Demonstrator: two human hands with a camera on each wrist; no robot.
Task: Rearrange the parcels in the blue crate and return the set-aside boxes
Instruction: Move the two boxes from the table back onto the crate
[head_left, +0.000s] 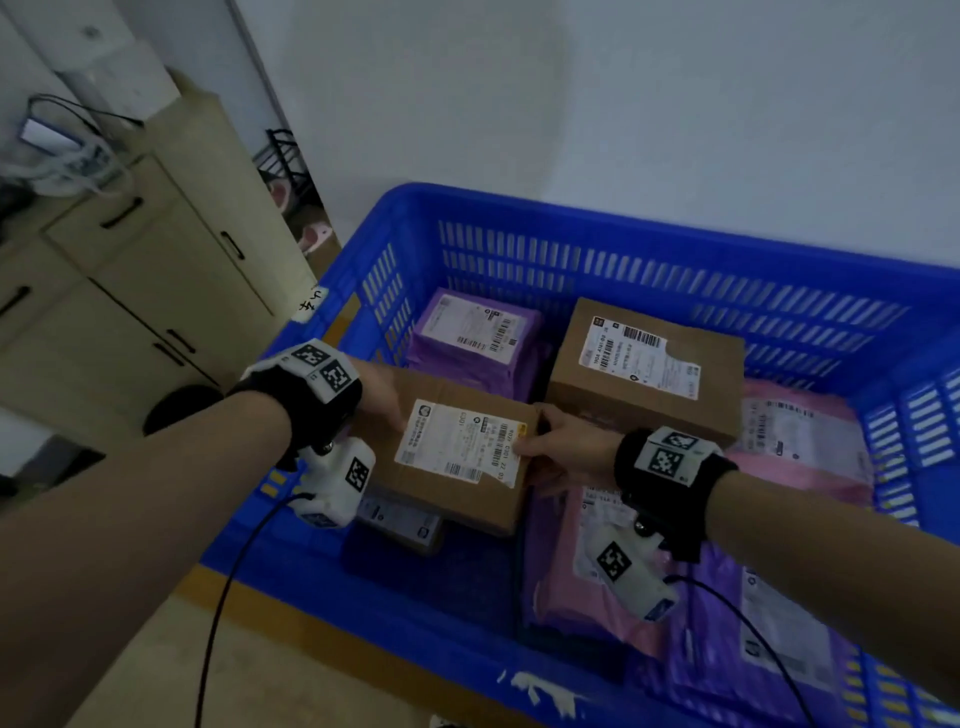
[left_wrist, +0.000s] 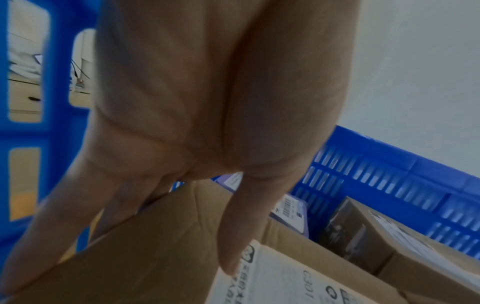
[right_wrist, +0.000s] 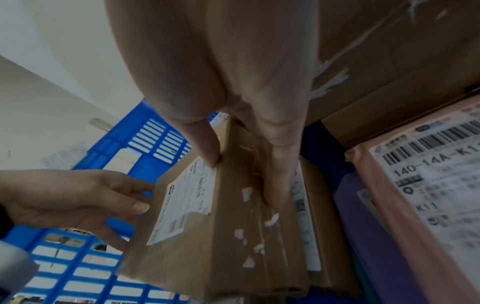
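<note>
Both hands grasp one brown box at mid-frame, above the blue crate: the left hand clasps its left end, the right hand its right end. It seems lifted over a smaller parcel. Behind sit a purple bag and a second box; pink bags lie right.

one blue crate, three cardboard boxes, several poly mailers

A parcel sorting room: a blue crate of labelled parcels, beige cabinets and bare white walls.
</note>
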